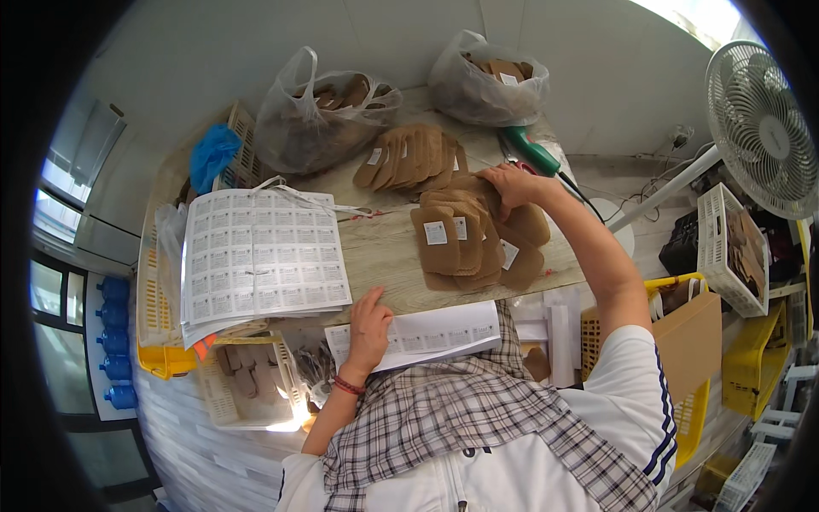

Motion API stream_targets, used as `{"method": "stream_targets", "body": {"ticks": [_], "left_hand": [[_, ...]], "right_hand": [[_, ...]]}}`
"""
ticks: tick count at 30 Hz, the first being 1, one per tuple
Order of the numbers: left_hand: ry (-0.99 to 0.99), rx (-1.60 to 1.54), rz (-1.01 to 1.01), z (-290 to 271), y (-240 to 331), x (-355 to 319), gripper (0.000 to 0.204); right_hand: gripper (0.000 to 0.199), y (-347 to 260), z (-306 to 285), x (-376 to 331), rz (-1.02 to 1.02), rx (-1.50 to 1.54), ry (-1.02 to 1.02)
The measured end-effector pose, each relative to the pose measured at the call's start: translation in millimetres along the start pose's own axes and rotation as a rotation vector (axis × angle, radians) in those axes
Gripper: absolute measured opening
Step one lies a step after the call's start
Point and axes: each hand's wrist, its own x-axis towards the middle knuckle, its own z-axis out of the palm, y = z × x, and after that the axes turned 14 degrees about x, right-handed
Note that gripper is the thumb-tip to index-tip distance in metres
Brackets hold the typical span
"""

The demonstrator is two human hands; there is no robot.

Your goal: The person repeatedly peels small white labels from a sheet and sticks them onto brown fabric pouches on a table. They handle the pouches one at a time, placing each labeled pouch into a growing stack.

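Note:
My left hand (368, 331) lies with fingers stretched over a sheet of printed white labels (448, 334) at the table's near edge, over my lap. My right hand (512, 186) reaches to the right side of the table, its fingers and thumb curved round brown rounded flat pieces (478, 189). Just in front of it, a pile of similar brown pieces (442, 256) bears small white stickers. Farther back lies a fanned row of such brown pieces (414, 155). To the left sits a thick stack of label sheets (263, 256) with a white strap on it.
Two clear plastic bags (299, 136) (488, 101) of brown pieces stand at the back. A green-handled tool (533, 152) lies near my right hand. At the left are a blue bag (214, 159) and a yellow crate (166, 363); a white fan (759, 132) stands right.

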Motion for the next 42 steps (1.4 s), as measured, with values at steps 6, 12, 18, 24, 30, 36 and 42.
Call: {"method": "stream_targets", "body": {"ticks": [6,12,18,24,30,36,42], "left_hand": [[-0.003,0.014,0.002,1,-1,0,0.006],[-0.077,0.089,0.049,-6,-2,6,0.012],[-0.140,0.122,0.031,-16,7,14,0.026],[-0.122,0.155,0.047,-17,8,12,0.033],[-0.098,0.149,0.049,-15,9,11,0.033],[-0.148,0.128,0.042,-19,11,14,0.031],[-0.151,0.140,0.036,-20,11,14,0.031]], "right_hand": [[0.111,-14,-7,-7,0.148,0.047,-0.026],[0.118,-26,-10,-13,-0.029,-0.065,0.064],[0.122,-38,-14,11,0.045,0.047,-0.137],[0.112,-29,-6,10,0.057,0.090,-0.062],[0.104,-27,-12,2,0.104,0.129,0.012],[0.093,-1,-16,-10,-0.035,0.210,0.211],[0.080,3,-32,-33,-0.005,0.354,0.333]]}}
